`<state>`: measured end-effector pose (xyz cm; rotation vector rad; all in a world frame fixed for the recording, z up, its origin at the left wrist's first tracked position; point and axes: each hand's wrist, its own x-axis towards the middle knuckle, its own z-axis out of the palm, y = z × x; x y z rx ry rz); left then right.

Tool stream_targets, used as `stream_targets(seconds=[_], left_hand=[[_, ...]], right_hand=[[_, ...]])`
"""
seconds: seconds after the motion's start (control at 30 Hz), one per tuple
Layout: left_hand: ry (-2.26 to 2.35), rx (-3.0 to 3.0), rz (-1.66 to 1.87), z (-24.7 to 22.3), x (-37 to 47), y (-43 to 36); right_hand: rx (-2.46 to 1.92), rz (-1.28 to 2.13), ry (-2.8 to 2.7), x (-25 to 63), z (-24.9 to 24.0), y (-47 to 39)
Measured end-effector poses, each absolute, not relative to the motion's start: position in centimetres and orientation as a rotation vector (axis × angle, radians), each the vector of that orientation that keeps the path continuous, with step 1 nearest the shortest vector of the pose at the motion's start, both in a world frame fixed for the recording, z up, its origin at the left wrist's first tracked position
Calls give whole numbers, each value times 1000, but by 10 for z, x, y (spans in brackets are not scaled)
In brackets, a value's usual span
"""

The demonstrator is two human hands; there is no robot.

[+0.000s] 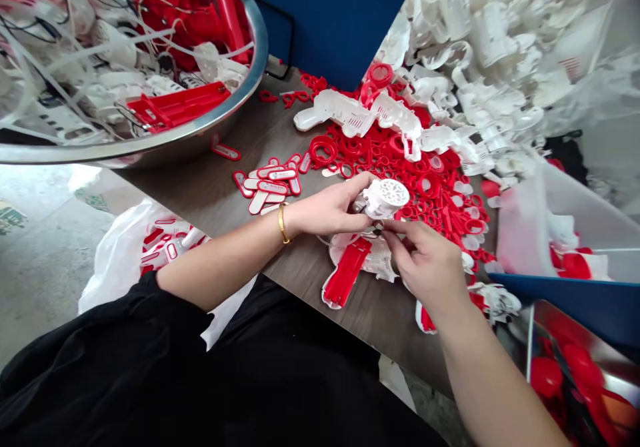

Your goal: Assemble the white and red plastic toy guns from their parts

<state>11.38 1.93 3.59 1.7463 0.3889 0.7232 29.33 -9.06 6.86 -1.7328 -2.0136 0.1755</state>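
Observation:
My left hand (340,205), a gold bracelet on its wrist, grips a white round plastic part (393,195) with a patterned, perforated face, held just above the table. Close beneath it, my right hand (425,253) has thumb and forefinger pinched together at a small dark piece beside a thin white wire; what exactly they hold is too small to tell. Under both hands lies a white plastic housing half (379,259) with a long red insert (349,270) in its handle. Part of that housing is hidden by my hands.
A big steel bowl (260,40) of wired red and white parts stands left. Small red rings (357,153) and white shells (340,110) are heaped behind my hands. Red-rimmed oval pieces (273,187) lie left. A translucent bin (525,213) and steel tray (533,320) are right.

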Motion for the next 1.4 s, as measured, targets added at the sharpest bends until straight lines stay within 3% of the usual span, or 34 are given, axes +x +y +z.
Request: stream_targets(seconds=[0.13,0.33,0.57,0.7,0.93,1.4], left_hand=[[349,1968,633,43,121,0],[664,2312,649,19,139,-28],[692,2347,802,12,135,-29],[746,2379,854,25,132,-34],[768,2391,767,44,130,-48],[882,2263,766,10,131,-45]], right_hand=[[-1732,298,-2034,303,65,-111],[-2073,425,-1968,308,52,-117],[-1972,886,-1686,301,45,-102],[-1871,919,-1683,302,44,-109],[-2003,473,-1879,300,58,-113],[-1952,1007,-1782,297,57,-95]])
